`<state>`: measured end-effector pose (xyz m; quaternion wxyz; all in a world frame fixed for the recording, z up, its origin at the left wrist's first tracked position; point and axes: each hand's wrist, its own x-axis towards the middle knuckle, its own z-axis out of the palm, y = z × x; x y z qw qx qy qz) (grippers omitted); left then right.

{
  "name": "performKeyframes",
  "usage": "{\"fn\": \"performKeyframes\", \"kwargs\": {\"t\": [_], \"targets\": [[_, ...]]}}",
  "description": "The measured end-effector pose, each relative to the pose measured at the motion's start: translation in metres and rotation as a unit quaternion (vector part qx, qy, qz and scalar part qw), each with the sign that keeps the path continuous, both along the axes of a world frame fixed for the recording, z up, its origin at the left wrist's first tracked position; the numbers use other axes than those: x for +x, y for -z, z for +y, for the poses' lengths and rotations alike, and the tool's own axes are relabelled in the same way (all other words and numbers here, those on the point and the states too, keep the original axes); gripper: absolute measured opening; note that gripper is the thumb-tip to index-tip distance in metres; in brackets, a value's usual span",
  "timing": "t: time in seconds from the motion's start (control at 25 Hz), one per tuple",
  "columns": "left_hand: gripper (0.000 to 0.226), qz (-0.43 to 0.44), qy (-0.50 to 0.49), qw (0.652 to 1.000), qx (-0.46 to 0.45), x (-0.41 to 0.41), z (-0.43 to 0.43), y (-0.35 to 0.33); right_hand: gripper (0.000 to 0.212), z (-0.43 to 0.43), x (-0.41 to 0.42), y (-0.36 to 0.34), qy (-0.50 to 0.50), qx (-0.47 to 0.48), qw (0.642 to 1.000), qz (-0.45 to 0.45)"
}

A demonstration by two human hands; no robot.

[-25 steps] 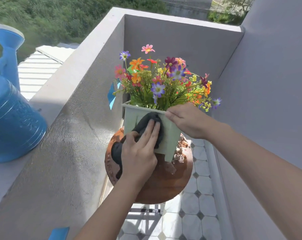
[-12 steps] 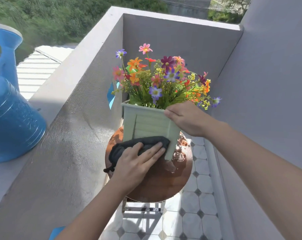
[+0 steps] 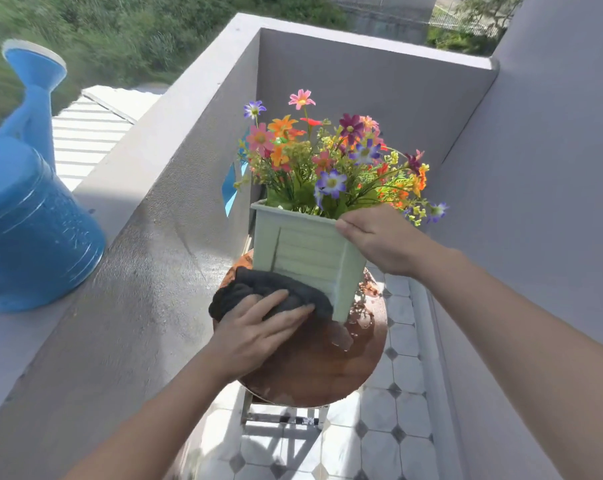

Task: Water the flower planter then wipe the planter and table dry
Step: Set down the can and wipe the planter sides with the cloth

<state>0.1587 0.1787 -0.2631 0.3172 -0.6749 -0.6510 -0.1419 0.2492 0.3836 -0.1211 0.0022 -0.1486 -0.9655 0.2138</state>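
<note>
Left hand [image 3: 255,332] pressing cloth [image 3: 258,291], planter [image 3: 303,251] base

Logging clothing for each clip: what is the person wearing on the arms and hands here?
Nothing that shows. Both forearms are bare to the frame edge, with no sleeves in view. The left hand and right hand have no gloves, and I see no rings, watch or bracelets on either.

round wet table [image 3: 313,375], planter [image 3: 303,251], cloth [image 3: 258,289]

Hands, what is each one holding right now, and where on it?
The right hand grips the planter by its top rim corner. The left hand presses a dark cloth against the planter's base.
</note>
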Motion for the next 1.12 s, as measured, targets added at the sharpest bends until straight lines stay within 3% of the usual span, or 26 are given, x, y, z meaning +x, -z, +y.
{"fn": "performKeyframes", "kwargs": {"t": [0.12,0.28,0.4,0.56,0.6,0.72,0.76,0.88,0.92,0.96,1.08,1.12], "targets": [[0.05,-0.113,-0.111,0.979,0.127,-0.002,0.017,-0.02,0.044,0.001,-0.003,0.0,-0.008,0.017,1.0,0.01],[0.051,-0.065,-0.127,0.99,0.006,0.015,0.036,-0.008,0.041,0.002,0.002,0.003,-0.023,0.021,0.999,0.028],[0.053,-0.217,-0.234,0.946,0.058,0.0,0.045,-0.013,0.039,0.003,0.002,0.004,-0.03,0.017,0.998,0.043],[0.054,-0.504,-0.221,0.827,0.116,0.01,0.051,-0.036,0.04,0.005,-0.001,0.004,-0.021,0.008,0.999,0.036],[0.054,-0.554,-0.254,0.784,0.12,0.016,0.05,-0.039,0.039,0.006,-0.001,0.005,-0.016,0.008,0.999,0.036],[0.051,-0.692,-0.361,0.606,0.152,0.026,0.055,-0.057,0.039,0.009,-0.001,0.007,-0.002,0.004,0.999,0.038],[0.053,-0.695,-0.377,0.591,0.161,0.031,0.057,-0.064,0.04,0.01,-0.003,0.007,0.0,0.007,0.999,0.038],[0.05,-0.622,-0.362,0.677,0.152,0.043,0.056,-0.083,0.042,0.013,-0.006,0.008,-0.01,0.03,0.999,0.039],[0.05,-0.631,-0.351,0.675,0.153,0.037,0.056,-0.082,0.042,0.013,-0.006,0.009,-0.021,0.036,0.998,0.046],[0.052,-0.677,-0.335,0.635,0.16,0.026,0.059,-0.085,0.04,0.012,-0.006,0.011,-0.033,0.039,0.997,0.057],[0.059,-0.859,-0.197,0.415,0.226,-0.023,0.071,-0.089,0.036,0.016,-0.006,0.014,-0.036,0.035,0.996,0.072],[0.051,-0.89,-0.17,0.365,0.216,-0.037,0.073,-0.09,0.037,0.018,-0.006,0.015,-0.032,0.033,0.996,0.072]]}}
